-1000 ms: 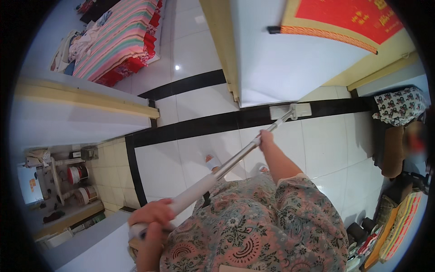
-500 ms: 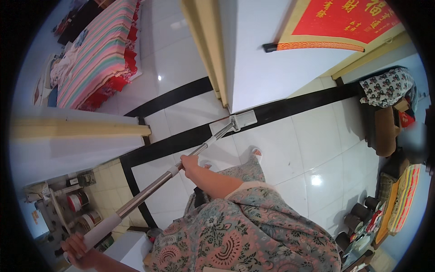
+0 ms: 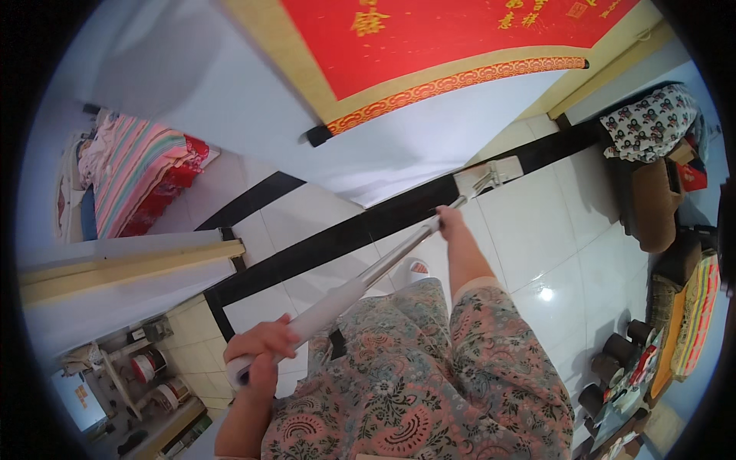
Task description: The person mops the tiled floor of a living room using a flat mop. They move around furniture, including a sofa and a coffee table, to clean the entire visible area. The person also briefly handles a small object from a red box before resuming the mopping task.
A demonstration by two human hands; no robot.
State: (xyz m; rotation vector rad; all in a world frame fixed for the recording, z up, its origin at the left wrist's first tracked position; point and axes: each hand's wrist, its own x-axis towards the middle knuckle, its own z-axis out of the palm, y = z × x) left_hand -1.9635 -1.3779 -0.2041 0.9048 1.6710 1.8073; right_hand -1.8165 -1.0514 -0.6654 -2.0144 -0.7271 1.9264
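Observation:
A flat mop [image 3: 395, 254] with a metal pole and a pale grip sleeve slants across the front of me. At its far end the flat mop head [image 3: 509, 168] lies on the floor, over the black border strip by the wall. My right hand [image 3: 451, 222] is closed round the lower pole, not far above the head. Nearer to me, my left hand [image 3: 264, 346] grips the top of the pale sleeve, its fingers curled over it and the open tube end showing beside the palm.
A red scroll [image 3: 460, 46] hangs on the wall ahead. Through a doorway at left stands a bed with a striped cover [image 3: 138, 172]. Several dark stools [image 3: 617, 349] and a wooden seat with a striped cloth [image 3: 696, 322] line the right. Shelves with buckets [image 3: 149, 366] are at lower left.
The mop head has slid right along the black strip. Both hands have moved right with the pole, the left one also up and inward. My view has shifted toward the scroll wall.

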